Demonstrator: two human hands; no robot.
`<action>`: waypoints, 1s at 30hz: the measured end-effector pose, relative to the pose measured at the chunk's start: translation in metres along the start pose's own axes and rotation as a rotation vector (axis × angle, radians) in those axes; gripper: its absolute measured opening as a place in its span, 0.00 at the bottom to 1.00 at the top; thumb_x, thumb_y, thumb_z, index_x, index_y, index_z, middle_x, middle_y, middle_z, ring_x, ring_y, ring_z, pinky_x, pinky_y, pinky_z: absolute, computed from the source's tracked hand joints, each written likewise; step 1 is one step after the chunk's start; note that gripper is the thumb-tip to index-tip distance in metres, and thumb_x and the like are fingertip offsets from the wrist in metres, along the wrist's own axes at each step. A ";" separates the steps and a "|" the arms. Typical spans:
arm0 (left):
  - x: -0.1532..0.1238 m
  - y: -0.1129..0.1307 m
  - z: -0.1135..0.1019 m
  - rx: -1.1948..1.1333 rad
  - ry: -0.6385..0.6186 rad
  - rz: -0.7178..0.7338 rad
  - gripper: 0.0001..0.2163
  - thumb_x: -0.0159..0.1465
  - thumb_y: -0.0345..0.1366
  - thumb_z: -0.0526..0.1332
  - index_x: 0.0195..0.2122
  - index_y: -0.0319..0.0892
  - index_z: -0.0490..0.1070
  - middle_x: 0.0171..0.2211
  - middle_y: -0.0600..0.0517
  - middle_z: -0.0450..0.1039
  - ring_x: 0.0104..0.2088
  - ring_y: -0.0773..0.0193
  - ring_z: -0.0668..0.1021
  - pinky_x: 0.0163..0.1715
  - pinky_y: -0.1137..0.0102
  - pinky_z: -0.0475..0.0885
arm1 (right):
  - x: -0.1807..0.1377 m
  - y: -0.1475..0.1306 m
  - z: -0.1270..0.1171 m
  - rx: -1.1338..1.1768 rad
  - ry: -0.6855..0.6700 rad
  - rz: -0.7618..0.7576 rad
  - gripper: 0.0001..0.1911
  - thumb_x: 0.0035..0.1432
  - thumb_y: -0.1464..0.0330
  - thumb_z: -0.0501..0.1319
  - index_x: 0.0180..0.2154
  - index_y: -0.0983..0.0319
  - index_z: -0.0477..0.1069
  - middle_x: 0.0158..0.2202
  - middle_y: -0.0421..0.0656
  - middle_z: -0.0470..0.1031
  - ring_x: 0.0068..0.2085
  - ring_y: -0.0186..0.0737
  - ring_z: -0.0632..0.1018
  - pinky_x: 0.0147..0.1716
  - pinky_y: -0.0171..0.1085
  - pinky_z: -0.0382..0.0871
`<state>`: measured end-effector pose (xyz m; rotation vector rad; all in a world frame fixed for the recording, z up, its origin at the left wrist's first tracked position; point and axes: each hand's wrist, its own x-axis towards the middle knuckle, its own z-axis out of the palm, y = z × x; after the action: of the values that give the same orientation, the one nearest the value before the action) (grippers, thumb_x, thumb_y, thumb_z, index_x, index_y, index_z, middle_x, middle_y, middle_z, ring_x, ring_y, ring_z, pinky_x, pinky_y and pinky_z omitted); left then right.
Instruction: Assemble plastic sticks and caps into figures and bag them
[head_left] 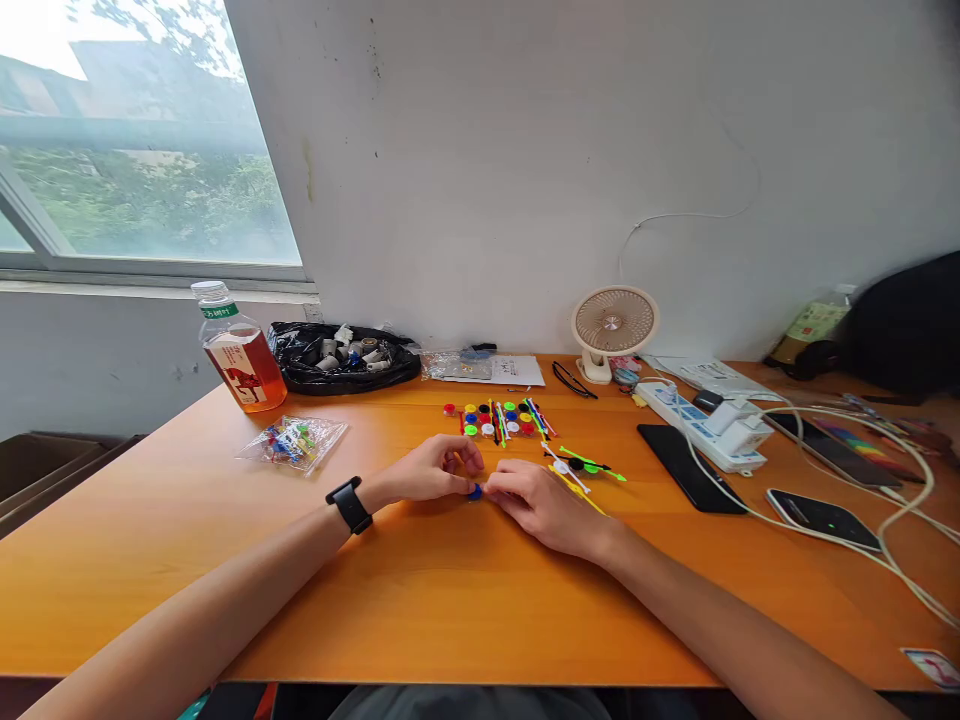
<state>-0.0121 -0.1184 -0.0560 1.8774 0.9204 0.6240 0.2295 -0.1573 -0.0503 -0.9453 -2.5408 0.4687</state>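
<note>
A small blue disc [475, 492] sits on a wooden table [420, 600] between a person's left hand [431, 470], half curled with its thumb at the disc, and right hand [536, 505], its fingers bent in close; whether either grips the disc cannot be told. Just beyond lie coloured discs [484, 420] in rows, with plastic arrows [600, 467] near the right hand. Farther out stand a bottle [251, 370] of amber drink, left, and a small fan [615, 322], against the wall.
</note>
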 end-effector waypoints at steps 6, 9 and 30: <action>0.002 -0.006 0.005 -0.125 0.037 -0.039 0.14 0.52 0.33 0.71 0.40 0.39 0.76 0.37 0.52 0.76 0.30 0.67 0.71 0.32 0.71 0.64 | 0.000 0.000 0.002 0.086 0.024 0.042 0.08 0.74 0.68 0.59 0.42 0.57 0.77 0.38 0.40 0.78 0.38 0.40 0.77 0.39 0.36 0.68; -0.001 -0.009 0.004 -0.112 0.161 0.001 0.15 0.58 0.41 0.71 0.43 0.39 0.76 0.38 0.51 0.76 0.32 0.66 0.71 0.33 0.70 0.65 | 0.004 0.006 0.005 0.235 0.092 0.170 0.12 0.74 0.59 0.59 0.50 0.58 0.75 0.33 0.39 0.77 0.33 0.39 0.75 0.33 0.36 0.67; 0.005 -0.045 -0.028 0.785 0.314 0.227 0.23 0.73 0.31 0.53 0.68 0.45 0.67 0.71 0.43 0.61 0.70 0.47 0.64 0.69 0.48 0.64 | 0.010 0.022 0.005 0.804 0.146 0.287 0.38 0.71 0.41 0.54 0.21 0.62 0.75 0.21 0.41 0.65 0.25 0.36 0.61 0.29 0.40 0.51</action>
<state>-0.0448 -0.0872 -0.0840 2.6583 1.2898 0.7776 0.2323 -0.1354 -0.0620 -0.9547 -1.8059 1.3168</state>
